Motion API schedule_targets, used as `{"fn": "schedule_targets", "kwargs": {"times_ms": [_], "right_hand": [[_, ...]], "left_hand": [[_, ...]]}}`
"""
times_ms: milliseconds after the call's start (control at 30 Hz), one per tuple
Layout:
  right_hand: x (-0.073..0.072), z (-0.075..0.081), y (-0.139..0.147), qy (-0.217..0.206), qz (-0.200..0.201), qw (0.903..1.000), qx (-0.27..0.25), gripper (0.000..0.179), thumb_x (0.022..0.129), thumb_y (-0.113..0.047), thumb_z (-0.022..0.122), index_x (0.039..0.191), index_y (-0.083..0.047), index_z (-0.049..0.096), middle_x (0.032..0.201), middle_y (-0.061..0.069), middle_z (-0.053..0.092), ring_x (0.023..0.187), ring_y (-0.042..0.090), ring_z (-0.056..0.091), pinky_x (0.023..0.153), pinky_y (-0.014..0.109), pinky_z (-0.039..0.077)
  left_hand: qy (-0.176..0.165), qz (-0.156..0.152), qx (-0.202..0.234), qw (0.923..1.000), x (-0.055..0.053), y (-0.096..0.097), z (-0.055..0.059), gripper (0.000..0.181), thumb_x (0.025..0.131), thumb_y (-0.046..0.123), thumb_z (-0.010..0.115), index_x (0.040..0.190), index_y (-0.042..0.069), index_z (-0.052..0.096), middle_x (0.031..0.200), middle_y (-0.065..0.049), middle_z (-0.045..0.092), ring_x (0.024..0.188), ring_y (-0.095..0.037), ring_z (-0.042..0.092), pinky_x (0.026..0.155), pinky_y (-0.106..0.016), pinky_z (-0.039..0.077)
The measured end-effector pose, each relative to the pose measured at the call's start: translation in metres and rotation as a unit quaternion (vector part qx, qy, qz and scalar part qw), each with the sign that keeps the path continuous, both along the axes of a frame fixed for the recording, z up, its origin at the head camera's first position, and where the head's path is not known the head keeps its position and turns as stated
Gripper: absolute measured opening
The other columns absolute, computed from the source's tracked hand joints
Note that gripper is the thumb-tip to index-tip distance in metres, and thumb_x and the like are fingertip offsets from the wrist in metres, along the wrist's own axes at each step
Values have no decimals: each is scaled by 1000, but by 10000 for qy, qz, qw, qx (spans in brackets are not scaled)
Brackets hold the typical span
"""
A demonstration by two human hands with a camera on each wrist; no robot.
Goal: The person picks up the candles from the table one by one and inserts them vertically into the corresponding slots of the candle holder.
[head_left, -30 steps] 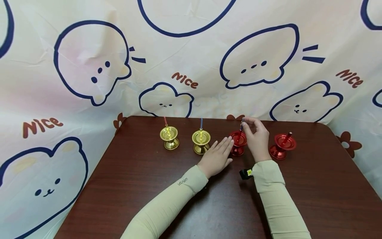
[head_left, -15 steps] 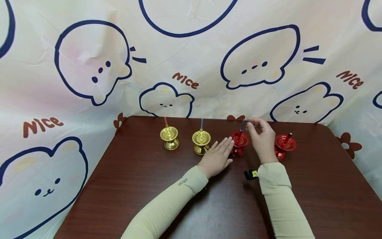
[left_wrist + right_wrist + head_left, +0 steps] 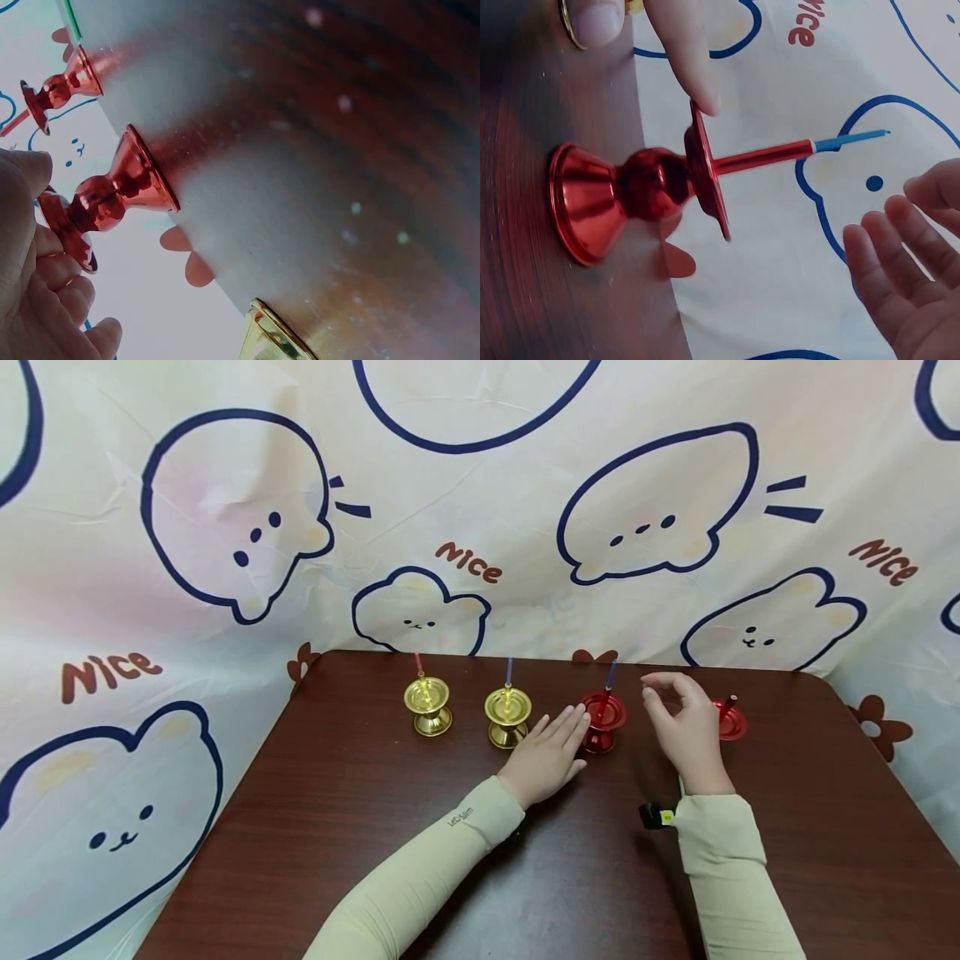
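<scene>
A red metal candle holder point(image 3: 602, 717) stands upright on the table, a thin blue candle point(image 3: 851, 140) rising from its central tube. My left hand point(image 3: 545, 756) has its fingers extended, their tips right at the left side of the holder's dish. In the left wrist view those fingers lie along the dish of the same holder point(image 3: 101, 201). Just right of the candle is my right hand point(image 3: 688, 735), fingers loosely bent and apart, with nothing in them. Behind that hand a second red holder point(image 3: 733, 725) is partly hidden; no candle shows above its tube.
To the left stand two gold candle holders, one point(image 3: 427, 695) with a red candle point(image 3: 418, 663), the other point(image 3: 507, 706) with a blue one. All are near the back edge of the brown table point(image 3: 360, 810), before a printed cloth point(image 3: 517, 510). A small black camera point(image 3: 652, 816) hangs at the right wrist.
My right hand has let go of the blue candle and moved right and toward me, now covering part of the second red holder. My left hand has stayed at the first red holder.
</scene>
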State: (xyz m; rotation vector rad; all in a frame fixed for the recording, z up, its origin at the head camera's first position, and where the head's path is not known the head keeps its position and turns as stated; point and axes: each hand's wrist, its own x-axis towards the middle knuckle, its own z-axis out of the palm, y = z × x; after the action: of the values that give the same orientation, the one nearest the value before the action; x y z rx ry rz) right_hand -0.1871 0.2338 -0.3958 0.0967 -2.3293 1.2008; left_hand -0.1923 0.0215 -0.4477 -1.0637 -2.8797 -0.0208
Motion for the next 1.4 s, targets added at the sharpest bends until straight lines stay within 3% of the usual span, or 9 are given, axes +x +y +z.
{"fn": "schedule_targets", "kwargs": {"times_ms": [133,367,633,1067,1400], "right_hand": [[7,2,7,-141,22,9994,301,18,100,-12,63,114,-3,71,115,12,70,101,14,59,81,13,45],[20,4,15,-634,82,9958,661,18,100,-14,63,112,-2,70,113,17,69,108,31,60,84,29,44],[32,5,27,-1152,-35,9911,671,23,101,-22,63,116,-5,70,115,18,69,97,30,60,70,11,44],[43,-1,46,-1700,7,9775,1253,19,97,-15,68,109,-1,72,101,20,72,81,29,62,65,30,51],[45,-6,56,-2453,161,9609,1273,23,97,-14,67,110,5,70,100,22,71,88,34,63,67,36,53]], "left_hand": [[15,17,-37,10000,0,0,1,67,108,42,45,163,11,21,170,-5,14,156,-18,12,123,-41,20],[38,29,-62,10000,0,1,2,67,109,42,44,163,11,21,170,-5,15,156,-18,12,123,-42,21],[25,45,-26,10000,1,2,1,67,109,43,44,163,11,21,170,-5,14,156,-18,11,124,-43,20],[-58,34,9,10000,1,2,-1,71,107,46,45,164,11,18,170,-4,11,156,-18,11,123,-45,22],[-53,84,43,9999,3,2,-1,75,107,47,46,164,10,15,170,-5,11,156,-20,12,122,-48,24]]}}
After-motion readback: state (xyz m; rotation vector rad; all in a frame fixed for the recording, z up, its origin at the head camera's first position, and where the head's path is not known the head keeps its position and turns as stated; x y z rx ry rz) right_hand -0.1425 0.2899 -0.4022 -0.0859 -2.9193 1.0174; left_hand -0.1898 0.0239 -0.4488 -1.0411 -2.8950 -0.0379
